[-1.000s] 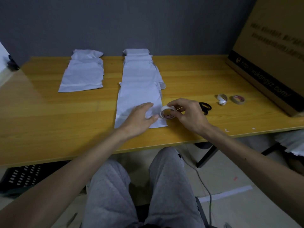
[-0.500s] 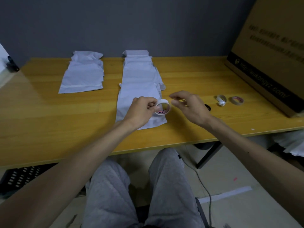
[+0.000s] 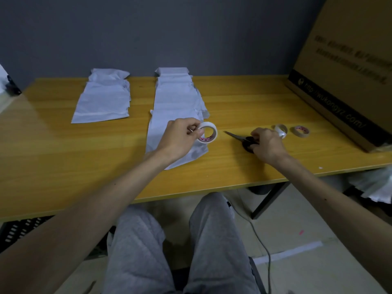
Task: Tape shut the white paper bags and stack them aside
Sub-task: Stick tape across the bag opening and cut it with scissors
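Far left: pile of white bags set aside, likely the finished ones. Centre: overlapping row of bags, probably awaiting tape, so most of the job remains. Your left hand pinches the tape roll over the nearest bag. Your right hand curls round the scissors, which lie on the table.

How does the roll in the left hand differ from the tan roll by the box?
The held roll is white, the tan roll brownish. The held roll is on edge, pinched by the left hand above a bag; the tan roll lies flat on the table. The held roll looks bigger than the tan roll. Both have red-printed cores.
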### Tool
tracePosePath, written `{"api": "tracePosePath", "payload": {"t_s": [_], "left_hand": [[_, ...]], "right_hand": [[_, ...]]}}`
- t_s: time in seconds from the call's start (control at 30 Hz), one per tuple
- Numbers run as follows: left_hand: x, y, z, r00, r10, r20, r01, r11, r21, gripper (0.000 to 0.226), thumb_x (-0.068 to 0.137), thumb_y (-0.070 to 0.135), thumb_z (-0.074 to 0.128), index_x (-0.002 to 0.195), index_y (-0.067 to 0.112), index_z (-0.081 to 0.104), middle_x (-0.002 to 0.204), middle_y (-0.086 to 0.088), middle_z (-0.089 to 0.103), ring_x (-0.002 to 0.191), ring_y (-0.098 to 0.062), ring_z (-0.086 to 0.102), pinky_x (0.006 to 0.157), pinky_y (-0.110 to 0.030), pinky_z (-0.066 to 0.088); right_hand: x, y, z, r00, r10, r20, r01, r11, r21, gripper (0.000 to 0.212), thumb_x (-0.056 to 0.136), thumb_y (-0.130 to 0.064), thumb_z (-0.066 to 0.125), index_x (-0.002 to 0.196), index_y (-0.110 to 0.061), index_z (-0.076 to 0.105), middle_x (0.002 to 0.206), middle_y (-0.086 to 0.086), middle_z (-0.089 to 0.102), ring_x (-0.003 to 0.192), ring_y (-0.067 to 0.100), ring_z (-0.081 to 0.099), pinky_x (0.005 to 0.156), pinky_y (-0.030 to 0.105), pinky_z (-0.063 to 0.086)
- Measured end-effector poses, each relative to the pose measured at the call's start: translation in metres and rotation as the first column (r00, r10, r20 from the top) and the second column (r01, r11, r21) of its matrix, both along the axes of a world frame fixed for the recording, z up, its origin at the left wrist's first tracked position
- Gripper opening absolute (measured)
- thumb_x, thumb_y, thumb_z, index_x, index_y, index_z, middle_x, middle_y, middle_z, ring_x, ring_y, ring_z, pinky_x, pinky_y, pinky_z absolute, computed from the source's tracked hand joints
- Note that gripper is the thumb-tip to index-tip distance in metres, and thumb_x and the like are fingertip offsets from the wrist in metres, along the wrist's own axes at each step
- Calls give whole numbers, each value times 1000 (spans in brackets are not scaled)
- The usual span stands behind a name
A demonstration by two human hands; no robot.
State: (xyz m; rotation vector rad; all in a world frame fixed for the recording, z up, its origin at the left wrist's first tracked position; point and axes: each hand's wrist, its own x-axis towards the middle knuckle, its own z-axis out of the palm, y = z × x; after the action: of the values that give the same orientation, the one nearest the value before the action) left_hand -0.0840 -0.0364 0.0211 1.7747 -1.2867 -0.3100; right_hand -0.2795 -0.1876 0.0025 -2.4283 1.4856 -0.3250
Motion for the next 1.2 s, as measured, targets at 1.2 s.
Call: {"api": "tracePosePath", "payload": {"t_s": [1.2], "left_hand": [[2, 3, -4, 989, 62, 136, -59, 998, -24, 15, 94, 22, 60, 93, 8, 67, 83, -7, 68, 76, -24, 65, 74, -46, 51]], "right_hand": [[1, 61, 68, 964, 262, -56, -232, 921, 312, 39, 78, -45, 68, 74, -11, 50, 70, 7, 43, 63, 21, 35, 53, 32, 24]]}}
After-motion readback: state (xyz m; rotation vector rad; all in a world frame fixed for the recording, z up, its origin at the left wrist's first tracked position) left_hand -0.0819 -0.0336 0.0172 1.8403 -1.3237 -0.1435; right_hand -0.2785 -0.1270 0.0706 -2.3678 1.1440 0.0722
